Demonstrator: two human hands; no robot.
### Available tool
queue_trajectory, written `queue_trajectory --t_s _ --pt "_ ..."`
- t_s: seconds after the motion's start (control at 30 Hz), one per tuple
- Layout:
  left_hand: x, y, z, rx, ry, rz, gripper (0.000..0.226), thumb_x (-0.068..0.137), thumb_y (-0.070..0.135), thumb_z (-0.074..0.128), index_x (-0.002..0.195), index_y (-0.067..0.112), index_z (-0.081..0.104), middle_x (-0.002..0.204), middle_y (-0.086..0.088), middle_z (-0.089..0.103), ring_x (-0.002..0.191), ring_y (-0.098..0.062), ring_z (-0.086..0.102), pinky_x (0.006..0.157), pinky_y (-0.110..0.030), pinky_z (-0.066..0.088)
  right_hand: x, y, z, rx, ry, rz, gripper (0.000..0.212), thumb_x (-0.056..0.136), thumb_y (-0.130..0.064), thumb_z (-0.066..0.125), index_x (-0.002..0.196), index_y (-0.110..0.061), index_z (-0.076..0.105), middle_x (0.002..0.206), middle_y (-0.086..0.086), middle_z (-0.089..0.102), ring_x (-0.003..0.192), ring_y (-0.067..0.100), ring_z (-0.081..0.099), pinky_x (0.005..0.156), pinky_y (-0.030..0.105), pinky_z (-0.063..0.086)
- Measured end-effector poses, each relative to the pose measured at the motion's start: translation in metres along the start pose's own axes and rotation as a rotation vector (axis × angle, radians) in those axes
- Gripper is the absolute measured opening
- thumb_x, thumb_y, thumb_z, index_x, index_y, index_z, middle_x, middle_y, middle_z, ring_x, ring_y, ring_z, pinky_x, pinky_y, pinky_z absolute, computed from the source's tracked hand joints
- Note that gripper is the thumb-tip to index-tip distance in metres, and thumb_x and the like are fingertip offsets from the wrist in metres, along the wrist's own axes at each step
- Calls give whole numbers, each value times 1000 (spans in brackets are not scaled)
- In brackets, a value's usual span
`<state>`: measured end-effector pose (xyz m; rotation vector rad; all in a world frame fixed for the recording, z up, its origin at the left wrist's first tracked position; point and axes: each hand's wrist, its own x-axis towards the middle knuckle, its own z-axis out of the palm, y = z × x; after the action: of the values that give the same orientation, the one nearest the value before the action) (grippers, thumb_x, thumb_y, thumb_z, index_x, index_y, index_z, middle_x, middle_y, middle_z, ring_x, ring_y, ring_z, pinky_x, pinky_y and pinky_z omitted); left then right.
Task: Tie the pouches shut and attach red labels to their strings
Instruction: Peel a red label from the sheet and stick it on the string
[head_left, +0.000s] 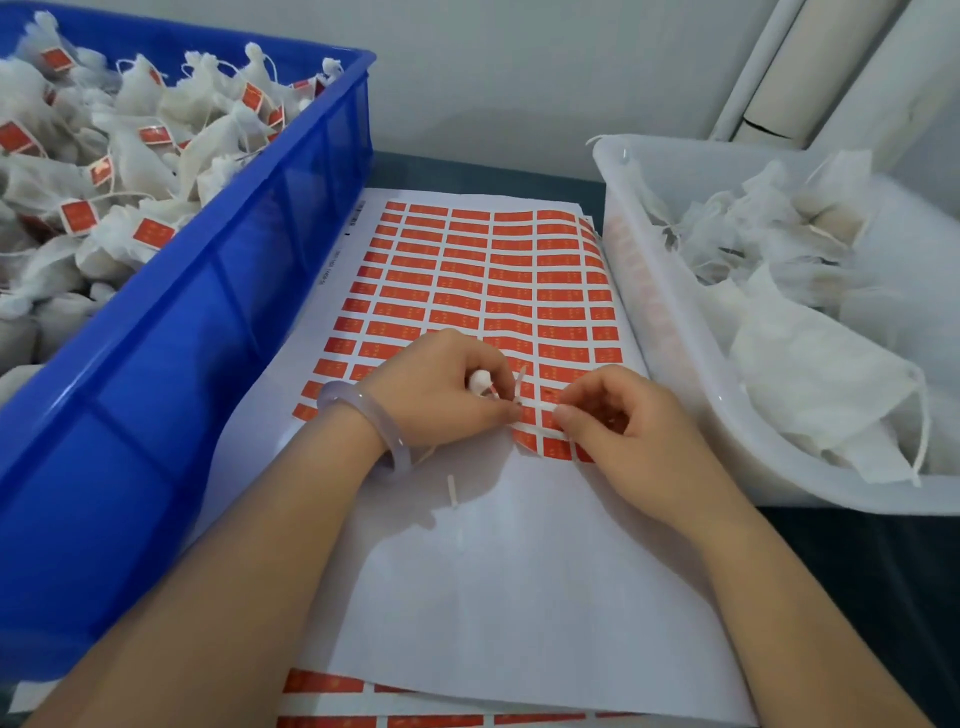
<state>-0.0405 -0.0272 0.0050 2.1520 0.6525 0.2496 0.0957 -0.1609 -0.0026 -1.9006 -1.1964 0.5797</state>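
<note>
Tabletop (857, 571), label sheet (493, 270): left hand (441, 395) grips pouch (478, 381); right hand (613, 415) pinches string (537, 408), lying 9-to-3 o'clock between hands.

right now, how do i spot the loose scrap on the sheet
The label sheet lies between the blue bin and the clear bin. On its bare part, below the bangle, lies a short white scrap. It lies alone, untouched, clear of the red labels.
</note>
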Motion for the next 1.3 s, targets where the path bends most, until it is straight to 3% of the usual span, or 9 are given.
queue_trajectory --t_s 0.17,0.23,0.33,0.57,0.73,0.93,1.07,1.17,1.3 --pt "1 2 1 -28 4 -32 12 82 38 65 71 37 61 80 32 59 81 6 58 64 -8 39 -3 -7 -3 194 78 -55 11 82 -38 63 82 -28 59 94 -24 63 92 -7 60 67 10 53" --pt "1 2 1 -8 10 -33 15 84 36 64 69 36 60 71 30 58 76 4 58 60 -9 38 -7 -9 0 17 158 -212 20 74 -51 61 74 -31 59 104 -22 58 105 -3 53 82 11 49" --pt "2 4 1 51 29 -17 18 86 31 64 69 35 60 72 21 57 74 -4 57 59 -13 38 -10 -8 12 -319 206 -398 19 72 -46 74 77 -28 69 118 -13 51 118 3 35 99 17 29" --pt "1 5 1 80 43 -8 20 86 30 64 67 35 58 77 14 60 77 -6 57 63 -15 41 -7 -7 21 -434 273 -454 10 76 -28 70 73 -19 73 113 1 61 114 15 37 96 36 40" --pt "2 5 3 76 35 -20 20 85 35 63 66 34 57 68 27 51 70 0 53 57 -10 35 -8 -5 14 -252 321 -423 9 75 -17 70 72 -15 63 108 -6 55 108 5 39 84 1 34" --pt "2 2 2 39 25 -25 16 84 36 65 69 35 59 75 32 52 75 3 55 58 -8 35 -11 -13 9 82 351 -410 9 79 -29 54 73 -25 50 105 -12 56 103 0 52 78 9 44" --pt "-2 2 -6 35 -17 5 9 79 36 70 78 38 62 83 35 53 82 7 53 64 -6 36 -11 -12 10 311 296 -335 5 87 -26 52 84 -25 51 102 -14 59 101 8 59 75 19 52" --pt "-11 6 -25 -60 13 30 31 56 52 74 84 39 66 83 41 57 86 19 54 64 -5 40 -9 -12 11 366 305 -300 2 90 -29 50 88 -28 51 96 -13 63 92 12 65 68 25 56" --pt "-17 11 -44 -515 293 110 31 59 58 61 71 30 68 55 12 56 48 -5 53 48 -11 43 -9 -14 13 336 313 -347 5 87 -35 56 89 -30 55 95 -19 67 88 4 67 64 15 53"
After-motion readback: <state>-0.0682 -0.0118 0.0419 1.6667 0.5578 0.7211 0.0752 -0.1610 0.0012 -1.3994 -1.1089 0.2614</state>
